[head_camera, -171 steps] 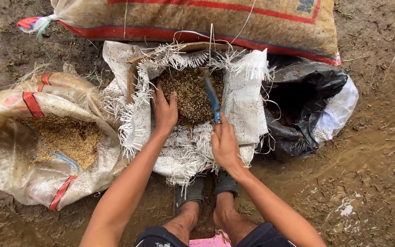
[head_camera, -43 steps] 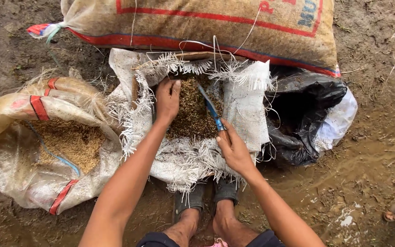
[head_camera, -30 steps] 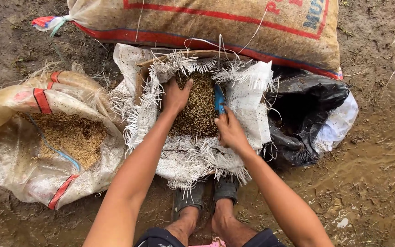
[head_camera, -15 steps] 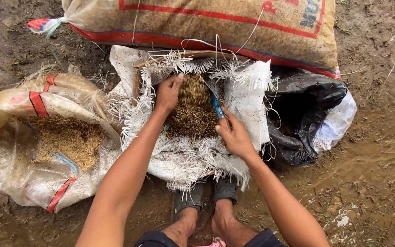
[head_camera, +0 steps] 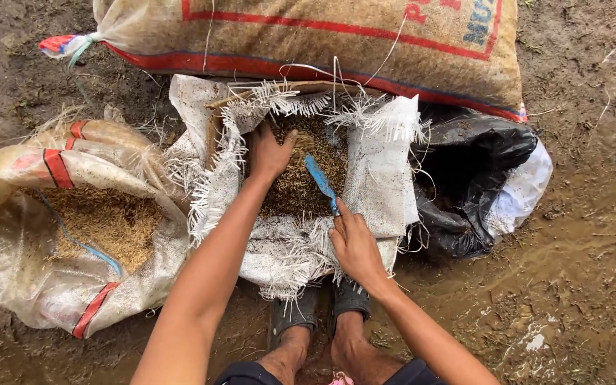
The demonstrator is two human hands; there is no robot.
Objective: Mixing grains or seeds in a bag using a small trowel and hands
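From the head camera we see our left hand pressed flat, fingers spread, on the grain in the frayed white sack. Our right hand grips a blue tool at the sack's near right edge, its tip in the grain.

Open woven sack: white, frayed pale threads along the rim. Grain inside: brownish-tan, speckled. Tool handle over the grain: bright blue. Closed sack at the top: translucent over tan contents, red border stripe, red and blue print, tied corner striped red and blue. Sack at the left: yellowish-clear plastic weave, red bands, a thin blue cord; golden-brown grain showing. Bag at the right: glossy black with a white patch. Ground: wet brown mud. Sandals: dark grey.
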